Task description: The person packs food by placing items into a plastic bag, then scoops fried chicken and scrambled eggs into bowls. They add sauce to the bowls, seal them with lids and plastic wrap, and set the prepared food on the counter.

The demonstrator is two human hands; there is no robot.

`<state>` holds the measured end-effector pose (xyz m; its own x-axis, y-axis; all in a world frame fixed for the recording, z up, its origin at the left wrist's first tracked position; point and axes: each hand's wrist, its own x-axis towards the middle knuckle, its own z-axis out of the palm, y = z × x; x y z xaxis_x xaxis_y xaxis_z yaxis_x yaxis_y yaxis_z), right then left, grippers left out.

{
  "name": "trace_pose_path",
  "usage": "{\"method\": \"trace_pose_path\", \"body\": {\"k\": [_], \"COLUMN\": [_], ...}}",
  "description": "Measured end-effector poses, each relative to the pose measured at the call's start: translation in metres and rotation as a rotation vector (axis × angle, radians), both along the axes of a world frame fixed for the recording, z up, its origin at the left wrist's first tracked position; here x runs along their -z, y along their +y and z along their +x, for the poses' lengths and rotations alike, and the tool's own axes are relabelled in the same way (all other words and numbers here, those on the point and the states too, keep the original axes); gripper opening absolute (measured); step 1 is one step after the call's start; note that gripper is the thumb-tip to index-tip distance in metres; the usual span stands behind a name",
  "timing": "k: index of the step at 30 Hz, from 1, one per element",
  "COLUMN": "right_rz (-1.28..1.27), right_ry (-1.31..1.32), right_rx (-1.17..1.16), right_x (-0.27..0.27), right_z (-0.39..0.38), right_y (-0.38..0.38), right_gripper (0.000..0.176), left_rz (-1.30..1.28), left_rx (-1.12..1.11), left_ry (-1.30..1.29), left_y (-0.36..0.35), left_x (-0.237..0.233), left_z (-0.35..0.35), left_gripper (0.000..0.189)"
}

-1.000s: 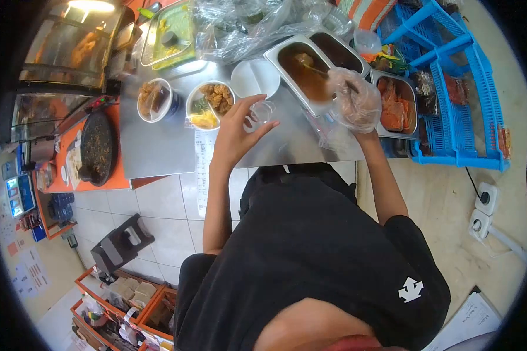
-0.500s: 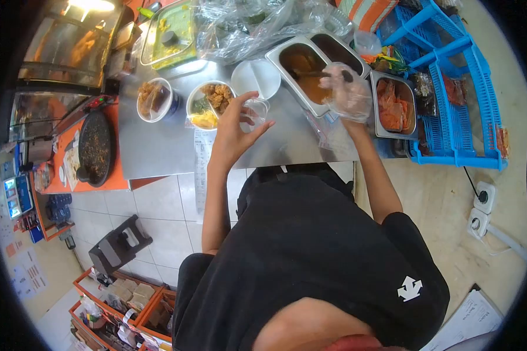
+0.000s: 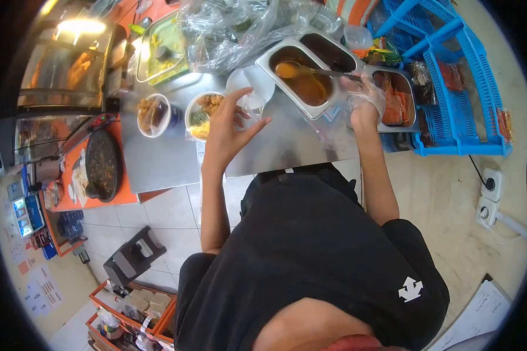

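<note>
My left hand (image 3: 225, 128) holds a small clear plastic cup (image 3: 250, 106) over the steel counter (image 3: 158, 152), just beside a bowl of fried pieces and vegetables (image 3: 200, 108). My right hand (image 3: 364, 100), in a clear plastic glove, grips the handle of a ladle (image 3: 316, 71). The ladle's bowl rests in the orange-brown sauce of a steel tray (image 3: 301, 79).
A second bowl of food (image 3: 152, 111) and a white plate (image 3: 257, 79) stand on the counter. Trays of dark sauce (image 3: 332, 51) and red pieces (image 3: 397, 102) sit to the right, by a blue rack (image 3: 457, 76). A black pan (image 3: 101, 164) lies at left.
My right hand has drawn back toward the near end of the ladle handle, and the ladle's bowl now lies in the sauce. My left hand has stayed on the cup.
</note>
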<state>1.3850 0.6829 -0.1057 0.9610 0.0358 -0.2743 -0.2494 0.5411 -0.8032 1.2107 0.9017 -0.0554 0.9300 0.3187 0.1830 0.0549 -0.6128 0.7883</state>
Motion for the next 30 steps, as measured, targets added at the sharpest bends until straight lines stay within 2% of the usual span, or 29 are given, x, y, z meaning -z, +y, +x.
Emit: {"method": "trace_pose_path", "body": {"k": [6, 10, 12, 13, 15, 16, 18, 20, 22, 23, 24, 26, 27, 28, 30], "right_rz": [0.197, 0.150, -0.376, -0.374, -0.817, -0.816, -0.952, -0.950, -0.956, -0.935, -0.932, -0.396, -0.363, -0.363, -0.125], "right_ry": [0.087, 0.024, -0.134, -0.130, -0.883, -0.880, -1.372, -1.354, -1.137, -0.896, -0.898, -0.349, -0.242, -0.244, -0.202], "right_rx": [0.131, 0.106, -0.042, -0.043, -0.252, -0.252, -0.086, -0.174, -0.355, -0.359, -0.366, -0.137, -0.115, -0.119, 0.075], "right_x": [0.012, 0.004, -0.025, -0.024, -0.020, -0.020, -0.018, -0.014, -0.012, -0.016, -0.014, -0.009, -0.015, -0.013, -0.007], "right_z": [-0.007, -0.025, -0.040, -0.042, -0.042, -0.039, -0.032, -0.028, -0.027, -0.028, -0.029, -0.028, -0.025, -0.022, -0.016], "right_y": [-0.023, -0.020, -0.006, 0.000, 0.011, 0.020, 0.039, 0.046, 0.049, 0.049, 0.048, 0.041, 0.033, 0.027, 0.017], "right_gripper": [0.017, 0.017, 0.018, 0.018, 0.017, 0.017, 0.017, 0.017, 0.018, 0.021, 0.021, 0.027, 0.030, 0.030, 0.028], "left_rz": [-0.027, 0.038, 0.104, 0.167, 0.149, 0.129, 0.124, 0.115, 0.060, 0.059, 0.043, 0.028, -0.003, -0.033, -0.054], "left_rx": [0.015, 0.022, 0.014, 0.010, -0.001, -0.014, -0.016, -0.027, -0.020, -0.028, -0.032, -0.043, -0.051, -0.057, -0.057], "left_ry": [0.016, 0.031, 0.063, 0.096, 0.113, 0.128, 0.130, 0.133, 0.005, 0.006, 0.017, 0.027, 0.014, -0.002, 0.009], "left_y": [0.004, 0.005, 0.004, 0.003, 0.001, 0.000, -0.002, -0.004, -0.005, -0.006, -0.007, -0.007, -0.007, -0.008, -0.007], "left_x": [-0.016, -0.020, -0.023, -0.023, -0.022, -0.020, -0.018, -0.013, -0.008, -0.009, -0.011, -0.013, -0.013, -0.014, -0.014], "left_z": [0.009, 0.012, 0.010, 0.009, 0.006, 0.005, 0.002, 0.000, -0.001, -0.002, -0.003, -0.005, -0.006, -0.006, -0.006], "left_gripper": [0.059, 0.060, 0.059, 0.059, 0.058, 0.057, 0.057, 0.057, 0.055, 0.055, 0.055, 0.055, 0.056, 0.058, 0.058]}}
